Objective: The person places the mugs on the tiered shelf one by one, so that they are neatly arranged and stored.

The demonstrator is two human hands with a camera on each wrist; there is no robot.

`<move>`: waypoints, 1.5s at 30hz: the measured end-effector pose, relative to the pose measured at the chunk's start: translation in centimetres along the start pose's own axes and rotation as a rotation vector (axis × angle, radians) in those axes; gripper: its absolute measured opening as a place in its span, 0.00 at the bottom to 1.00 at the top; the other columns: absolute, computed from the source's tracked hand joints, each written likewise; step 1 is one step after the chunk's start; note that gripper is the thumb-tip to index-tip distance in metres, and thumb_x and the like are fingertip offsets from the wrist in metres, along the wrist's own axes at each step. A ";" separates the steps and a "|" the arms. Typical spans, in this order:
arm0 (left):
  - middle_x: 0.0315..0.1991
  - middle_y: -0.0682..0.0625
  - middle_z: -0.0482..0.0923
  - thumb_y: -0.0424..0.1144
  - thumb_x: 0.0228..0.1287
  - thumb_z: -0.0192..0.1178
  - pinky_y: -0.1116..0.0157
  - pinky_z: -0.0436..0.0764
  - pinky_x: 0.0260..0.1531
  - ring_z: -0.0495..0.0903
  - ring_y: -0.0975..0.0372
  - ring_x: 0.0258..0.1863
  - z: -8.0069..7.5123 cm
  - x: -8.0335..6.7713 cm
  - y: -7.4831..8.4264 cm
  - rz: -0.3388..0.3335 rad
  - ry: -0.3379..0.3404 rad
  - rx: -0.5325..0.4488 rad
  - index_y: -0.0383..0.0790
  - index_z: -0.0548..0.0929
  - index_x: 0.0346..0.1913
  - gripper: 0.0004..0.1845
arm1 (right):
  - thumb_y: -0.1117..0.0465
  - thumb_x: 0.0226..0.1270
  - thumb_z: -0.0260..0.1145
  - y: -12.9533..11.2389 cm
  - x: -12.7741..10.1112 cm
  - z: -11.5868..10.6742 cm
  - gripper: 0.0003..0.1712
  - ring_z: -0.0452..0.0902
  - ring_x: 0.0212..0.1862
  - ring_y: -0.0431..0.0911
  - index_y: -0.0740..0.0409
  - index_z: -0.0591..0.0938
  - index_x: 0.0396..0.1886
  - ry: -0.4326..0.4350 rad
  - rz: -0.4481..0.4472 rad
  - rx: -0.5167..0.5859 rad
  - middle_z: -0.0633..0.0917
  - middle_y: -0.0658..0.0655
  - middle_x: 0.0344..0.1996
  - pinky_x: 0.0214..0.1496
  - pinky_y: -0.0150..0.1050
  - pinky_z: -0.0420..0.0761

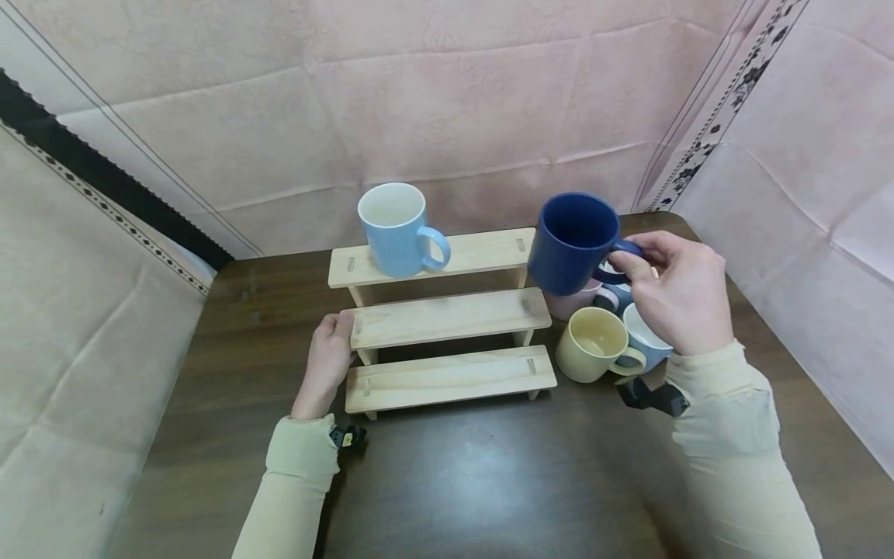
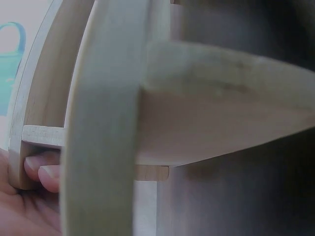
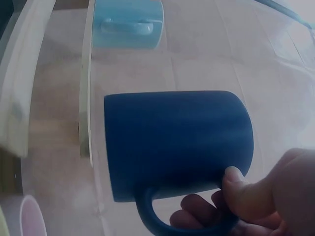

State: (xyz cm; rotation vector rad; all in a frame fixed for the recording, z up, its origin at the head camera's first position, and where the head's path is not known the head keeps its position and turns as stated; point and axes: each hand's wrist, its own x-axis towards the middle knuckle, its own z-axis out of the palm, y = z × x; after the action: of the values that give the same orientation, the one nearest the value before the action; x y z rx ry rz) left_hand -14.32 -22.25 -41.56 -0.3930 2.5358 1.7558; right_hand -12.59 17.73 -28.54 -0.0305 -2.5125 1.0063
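My right hand [image 1: 687, 289] holds a dark blue mug [image 1: 567, 252] by its handle, upright at the right end of a three-step wooden rack [image 1: 450, 318]. The right wrist view shows the thumb and fingers around the handle of this mug [image 3: 177, 142]. On the top step, toward its left end, stands a light blue mug [image 1: 394, 239], handle to the right. My left hand [image 1: 328, 357] grips the left end of the middle step. In the left wrist view its fingertips [image 2: 49, 177] curl under the board's end.
Right of the rack several mugs stand close together on the dark wooden table [image 1: 447, 481]: a yellow mug [image 1: 587, 353] in front, a pale blue mug [image 1: 646, 341] beside it, and a pink mug [image 1: 569, 304] behind. Pale cloth [image 1: 447, 116] hangs behind and at both sides.
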 end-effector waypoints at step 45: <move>0.36 0.45 0.68 0.53 0.79 0.36 0.66 0.68 0.30 0.67 0.58 0.27 0.2 0.0 -0.1 0.000 0.014 -0.004 0.31 0.69 0.56 0.27 | 0.57 0.67 0.67 -4.7 4.4 9.1 0.13 0.84 0.39 0.46 0.62 0.85 0.44 -0.095 -0.022 0.195 0.87 0.57 0.37 0.39 0.41 0.80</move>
State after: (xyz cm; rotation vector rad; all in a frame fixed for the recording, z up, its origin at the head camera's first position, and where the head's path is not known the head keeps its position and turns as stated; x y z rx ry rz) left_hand -14.34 -22.11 -41.71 -0.4070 2.5424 1.7652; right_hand -19.56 9.09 -29.64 0.1050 -2.4799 1.2662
